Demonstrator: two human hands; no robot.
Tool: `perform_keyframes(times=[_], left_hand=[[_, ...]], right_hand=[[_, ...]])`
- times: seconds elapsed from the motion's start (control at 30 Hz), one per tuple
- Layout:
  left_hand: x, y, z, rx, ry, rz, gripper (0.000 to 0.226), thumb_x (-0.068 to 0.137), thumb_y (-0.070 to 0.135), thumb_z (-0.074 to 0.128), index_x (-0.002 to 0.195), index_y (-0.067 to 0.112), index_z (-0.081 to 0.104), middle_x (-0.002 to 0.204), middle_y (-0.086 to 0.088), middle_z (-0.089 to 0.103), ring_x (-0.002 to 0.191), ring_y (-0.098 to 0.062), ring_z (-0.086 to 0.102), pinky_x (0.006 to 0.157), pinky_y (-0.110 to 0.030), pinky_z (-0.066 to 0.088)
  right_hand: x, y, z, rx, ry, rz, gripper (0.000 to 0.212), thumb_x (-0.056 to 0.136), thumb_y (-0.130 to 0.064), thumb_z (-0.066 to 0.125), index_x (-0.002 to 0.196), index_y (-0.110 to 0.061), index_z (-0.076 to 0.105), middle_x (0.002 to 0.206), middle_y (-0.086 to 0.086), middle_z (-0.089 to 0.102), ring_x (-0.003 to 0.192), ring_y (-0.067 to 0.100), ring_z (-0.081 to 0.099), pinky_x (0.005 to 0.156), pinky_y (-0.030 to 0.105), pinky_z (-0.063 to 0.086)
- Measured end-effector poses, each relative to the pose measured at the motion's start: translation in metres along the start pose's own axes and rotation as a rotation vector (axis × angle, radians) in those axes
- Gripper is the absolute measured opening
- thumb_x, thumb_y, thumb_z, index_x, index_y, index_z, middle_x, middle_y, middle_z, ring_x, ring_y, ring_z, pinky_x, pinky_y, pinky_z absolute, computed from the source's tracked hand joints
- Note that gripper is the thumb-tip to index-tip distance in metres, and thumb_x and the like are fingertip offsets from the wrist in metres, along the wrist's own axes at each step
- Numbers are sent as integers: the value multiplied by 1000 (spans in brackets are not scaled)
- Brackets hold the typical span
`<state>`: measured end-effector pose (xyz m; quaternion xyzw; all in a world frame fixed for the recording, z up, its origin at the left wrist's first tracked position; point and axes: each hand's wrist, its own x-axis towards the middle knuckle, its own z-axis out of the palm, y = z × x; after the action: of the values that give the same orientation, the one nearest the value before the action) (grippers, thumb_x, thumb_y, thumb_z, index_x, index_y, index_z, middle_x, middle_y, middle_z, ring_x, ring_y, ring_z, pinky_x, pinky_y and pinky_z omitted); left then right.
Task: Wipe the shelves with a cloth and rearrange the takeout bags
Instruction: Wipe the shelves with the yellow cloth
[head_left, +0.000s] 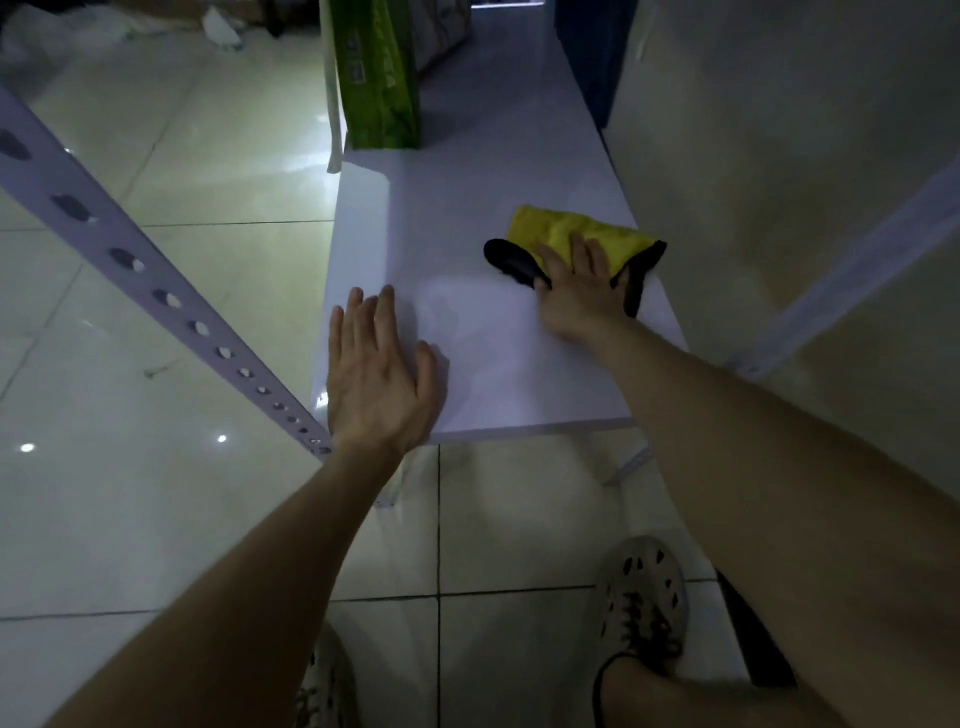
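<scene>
A white shelf board (467, 218) runs away from me at low height. On its right side lies a yellow cloth with a black edge (556, 228). My right hand (576, 291) presses flat on the cloth, fingers straight. Near the board's front left corner my left hand (382, 374) rests flat on the bare surface, fingers spread. A green takeout bag (382, 78) stands upright further back on the left of the shelf.
A white perforated shelf upright (104, 234) slants across the left. A pale wall (779, 156) borders the shelf on the right. Glossy floor tiles (182, 156) lie to the left and below. My shoes (644, 603) stand in front of the shelf. Dim clutter sits at the far top left.
</scene>
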<state>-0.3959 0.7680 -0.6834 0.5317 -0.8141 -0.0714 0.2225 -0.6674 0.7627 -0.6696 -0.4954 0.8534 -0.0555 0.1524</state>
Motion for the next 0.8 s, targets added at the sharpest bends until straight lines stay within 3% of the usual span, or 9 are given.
perform_keyframes(times=[0.13, 0.27, 0.4, 0.57, 0.7, 0.8], left_hand=[[-1, -1, 3, -6, 70, 27, 76, 108, 49, 32, 170, 6, 20, 176, -16, 27, 167, -29, 14, 137, -44, 5], [0, -3, 5, 12, 95, 30, 76, 108, 48, 31, 171, 7, 17, 177, -14, 25, 167, -28, 14, 137, -45, 7], [-3, -4, 5, -7, 77, -15, 77, 108, 57, 28, 171, 14, 16, 177, -12, 23, 166, -27, 12, 136, -43, 5], [-2, -3, 7, -11, 44, -39, 80, 107, 64, 24, 172, 18, 13, 179, -9, 19, 167, -27, 10, 135, -41, 0], [-2, -2, 5, -24, 35, -37, 80, 108, 63, 26, 172, 18, 14, 179, -10, 19, 167, -28, 11, 135, -41, 1], [-4, -1, 3, -24, 65, 4, 78, 109, 57, 28, 171, 13, 17, 177, -14, 24, 166, -30, 16, 136, -42, 4]], right_hand=[[-5, -72, 17, -23, 27, -288, 57, 111, -47, 35, 166, -45, 21, 179, 3, 0, 164, 25, -2, 126, 65, 0], [-12, -94, 20, -1, 19, -382, 53, 111, -44, 36, 164, -44, 30, 178, 0, 8, 163, 21, 4, 127, 63, 6], [-6, -41, 1, 18, 49, -269, 52, 112, -41, 38, 164, -41, 32, 177, 1, 12, 163, 22, 9, 127, 59, 12], [-24, 54, -6, 20, 135, -22, 52, 113, -43, 32, 165, -37, 28, 178, 1, 8, 164, 21, 3, 129, 58, 4], [-30, 34, 1, 42, 159, 99, 55, 111, -40, 36, 165, -38, 26, 178, 2, 4, 164, 23, -1, 127, 64, -1], [-45, -19, 21, 63, 145, -96, 58, 108, -35, 44, 164, -38, 30, 178, 4, 6, 164, 24, 2, 127, 64, 4]])
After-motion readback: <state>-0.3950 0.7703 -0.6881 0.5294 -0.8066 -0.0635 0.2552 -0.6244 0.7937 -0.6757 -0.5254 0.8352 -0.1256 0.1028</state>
